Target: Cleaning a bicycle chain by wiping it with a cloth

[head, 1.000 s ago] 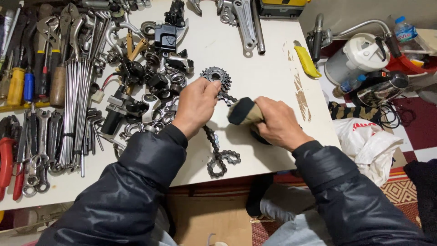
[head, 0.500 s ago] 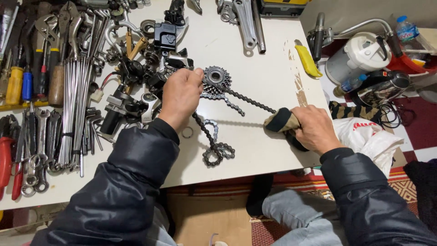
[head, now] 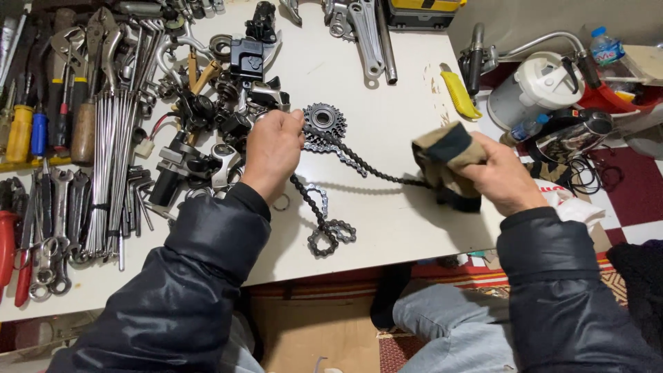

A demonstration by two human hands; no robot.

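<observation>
The left hand [head: 273,148] was closed narrowly on a dark, greasy steel bicycle chain [head: 359,164], pinching it just beside a small black toothed cassette sprocket [head: 323,119] that lay near the middle of the white worktable [head: 387,221]. From that grip one run of chain stretched taut to the right, raised off the surface, into a folded tan and black rag [head: 445,162], which the right hand [head: 501,176] held wrapped around the chain with fingers curled tight. A second run dropped from the left hand toward the front edge of the table and ended in a loose coil lying flat there. Both forearms wore black puffy jacket sleeves. Along the left side of the table lay a row of long silver wrenches and rods [head: 114,166], with yellow- and blue-handled screwdrivers [head: 27,131] at the far left edge. A heap of black bicycle parts [head: 207,131] sat just left of the left hand. A yellow plastic tyre lever [head: 459,94] lay near the right edge, and silver crank arms [head: 366,38] rested by the back edge.
</observation>
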